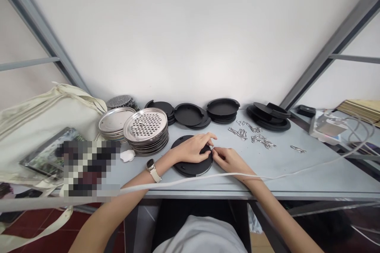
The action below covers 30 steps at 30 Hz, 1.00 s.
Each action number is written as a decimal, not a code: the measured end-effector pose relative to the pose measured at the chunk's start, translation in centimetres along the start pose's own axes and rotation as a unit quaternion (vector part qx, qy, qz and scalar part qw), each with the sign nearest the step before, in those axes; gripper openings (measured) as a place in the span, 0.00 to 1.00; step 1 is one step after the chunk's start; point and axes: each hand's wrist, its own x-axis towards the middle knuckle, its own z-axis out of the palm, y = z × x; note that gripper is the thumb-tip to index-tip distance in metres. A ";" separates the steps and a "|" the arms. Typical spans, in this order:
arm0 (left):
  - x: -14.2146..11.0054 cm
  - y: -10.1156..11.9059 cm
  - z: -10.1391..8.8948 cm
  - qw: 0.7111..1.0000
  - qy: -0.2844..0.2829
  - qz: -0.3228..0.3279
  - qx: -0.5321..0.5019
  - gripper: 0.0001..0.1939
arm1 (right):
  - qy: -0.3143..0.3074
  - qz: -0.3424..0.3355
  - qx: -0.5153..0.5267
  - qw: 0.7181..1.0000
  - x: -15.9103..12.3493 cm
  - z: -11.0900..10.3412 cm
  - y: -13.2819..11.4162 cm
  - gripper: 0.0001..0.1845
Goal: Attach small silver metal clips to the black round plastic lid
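Observation:
A black round disc [190, 166] lies flat on the grey table [297, 174] in front of me. My left hand [194, 148] rests on top of it, fingers curled and pressing down on its right edge. My right hand [227, 159] is at the disc's right rim, fingertips pinched on a small metal clip that I can barely make out. The two hands touch at the rim. A watch with a pale strap is on my left wrist.
Stacks of perforated and plain metal plates [145, 128] stand to the left. Piles of black discs [222, 110] line the back wall. Loose metal clips [252, 134] lie right of centre. A white cable [282, 176] crosses the front edge. A cloth bag [44, 114] sits far left.

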 end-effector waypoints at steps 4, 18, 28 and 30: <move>0.0 -0.2 0.1 1.000 -0.008 -0.004 -0.029 0.24 | -0.002 0.003 0.004 1.000 -0.1 0.0 -0.1 0.18; -0.1 -0.5 0.2 0.998 -0.019 -0.012 -0.051 0.24 | 0.013 0.012 0.005 1.000 0.0 0.3 -0.2 0.14; 0.0 -0.7 0.2 0.999 -0.020 -0.011 -0.042 0.24 | 0.014 0.008 -0.009 1.000 0.1 0.3 -0.2 0.16; 0.0 -0.6 0.2 0.999 -0.021 -0.015 -0.041 0.24 | 0.013 0.007 -0.008 1.000 0.0 0.2 -0.3 0.16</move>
